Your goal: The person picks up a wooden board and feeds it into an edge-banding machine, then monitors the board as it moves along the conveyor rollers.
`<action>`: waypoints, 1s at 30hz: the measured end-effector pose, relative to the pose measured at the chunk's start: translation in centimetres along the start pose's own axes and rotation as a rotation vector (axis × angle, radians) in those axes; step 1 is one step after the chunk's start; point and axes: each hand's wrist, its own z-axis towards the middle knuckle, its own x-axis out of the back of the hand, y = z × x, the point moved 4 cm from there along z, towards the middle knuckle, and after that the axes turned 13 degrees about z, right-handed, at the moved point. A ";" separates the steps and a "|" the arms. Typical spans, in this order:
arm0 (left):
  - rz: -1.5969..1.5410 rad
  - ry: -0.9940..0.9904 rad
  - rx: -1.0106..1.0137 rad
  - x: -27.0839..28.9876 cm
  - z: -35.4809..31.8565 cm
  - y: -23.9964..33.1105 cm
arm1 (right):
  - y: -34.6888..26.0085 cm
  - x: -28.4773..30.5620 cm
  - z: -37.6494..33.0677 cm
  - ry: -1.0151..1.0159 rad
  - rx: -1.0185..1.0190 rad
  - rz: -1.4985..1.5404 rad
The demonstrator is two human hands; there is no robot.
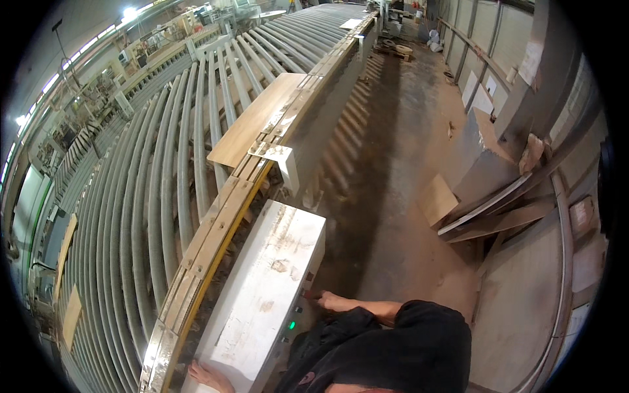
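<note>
A long white metal control box [262, 281], scuffed and dusty on top, stands beside the roller conveyor [177, 170]. My left hand [208, 378] lies with its fingers spread on the near end of the box's top. At the box's right side, my right hand [333, 301] reaches the row of controls, its fingers drawn together at one of them. What the fingertips grip or press there is hidden. Nearer along the same side face, a green light [292, 325] glows among dark knobs.
A wooden board [259, 118] lies on the rollers against the conveyor's edge rail [223, 216]. Narrower wood pieces [72, 314] rest on the far-left rollers. Right of the conveyor runs a dusty floor aisle [393, 164]. A grey machine housing [481, 157] and leaning panels border it.
</note>
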 end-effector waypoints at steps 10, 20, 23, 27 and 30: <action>-0.131 0.060 0.044 -3.2 -1.0 -2.5 | -0.7 5.5 -1.4 0.435 -0.367 0.155; -0.200 0.031 0.005 -1.4 -0.2 -0.4 | -11.3 24.4 1.6 1.157 0.166 0.224; -0.195 0.106 -0.024 -2.6 -0.6 -1.8 | -17.9 23.1 5.4 1.102 0.275 -0.118; -0.169 0.112 0.013 -1.9 -0.5 -1.5 | -19.5 20.3 10.5 0.845 -0.006 -0.553; -0.240 0.134 -0.019 -1.1 -0.2 -0.9 | -18.6 17.8 12.7 0.692 -0.142 -0.612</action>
